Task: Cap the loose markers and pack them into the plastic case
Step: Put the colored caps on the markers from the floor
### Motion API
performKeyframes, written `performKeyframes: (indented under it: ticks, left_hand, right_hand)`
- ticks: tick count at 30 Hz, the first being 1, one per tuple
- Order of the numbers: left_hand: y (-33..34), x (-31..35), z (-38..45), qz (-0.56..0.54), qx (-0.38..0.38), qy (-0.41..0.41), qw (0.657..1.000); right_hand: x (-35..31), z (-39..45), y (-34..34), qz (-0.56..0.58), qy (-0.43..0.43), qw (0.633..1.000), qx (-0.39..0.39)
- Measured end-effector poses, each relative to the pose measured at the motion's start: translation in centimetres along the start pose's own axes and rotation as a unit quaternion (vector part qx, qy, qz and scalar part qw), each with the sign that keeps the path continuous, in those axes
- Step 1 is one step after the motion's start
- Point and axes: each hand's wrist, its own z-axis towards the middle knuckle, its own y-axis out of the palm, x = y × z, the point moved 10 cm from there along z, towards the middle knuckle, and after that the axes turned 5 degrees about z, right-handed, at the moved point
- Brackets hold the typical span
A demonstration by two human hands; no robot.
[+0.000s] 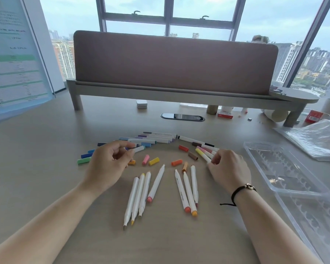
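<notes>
Uncapped white markers lie in two fans at the front of the desk, a left group [139,195] and a right group [188,191]. Loose caps sit above them: pink [145,159], yellow [154,161], orange [176,162], red [183,148], brown [192,156]. Capped blue and purple markers [156,139] form a row behind. My left hand [109,164] pinches a white marker with a blue end [139,149]. My right hand [229,168] has curled fingertips on the yellow-capped marker [203,156]. The clear plastic case [271,164] lies open and empty at the right.
A crinkled plastic bag [316,138] lies behind the case. A raised shelf with a brown screen [175,61] spans the back. Under it are a white block [141,104] and a red box [225,115]. A printed sheet [13,60] stands far left.
</notes>
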Motion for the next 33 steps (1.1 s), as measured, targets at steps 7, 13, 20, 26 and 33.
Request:
performKeyframes:
  ticks: [7,13,20,26,33]
  left_hand:
    - [0.7,0.2,-0.2,0.036,-0.031,0.018,0.999]
    - [0.7,0.1,-0.3,0.036,-0.028,0.014,0.999]
    - [-0.9,-1.1,0.2,-0.009,0.041,-0.037,0.998]
    - [-1.6,-1.8,0.2,-0.019,0.066,-0.066,0.995]
    - [-1.1,-1.4,0.1,0.007,0.047,-0.058,0.997]
  right_hand:
    - [-2.9,-0.8,-0.3,0.083,-0.062,0.994,-0.046]
    - [-3.3,-2.2,2.6,-0.026,-0.048,0.984,-0.170]
    - [-3.3,-2.9,3.5,-0.051,-0.036,0.981,-0.183]
    - [-3.3,-3.1,3.8,-0.007,-0.012,0.975,-0.221]
    - [-3.8,-2.8,2.9,0.450,0.113,0.859,-0.216]
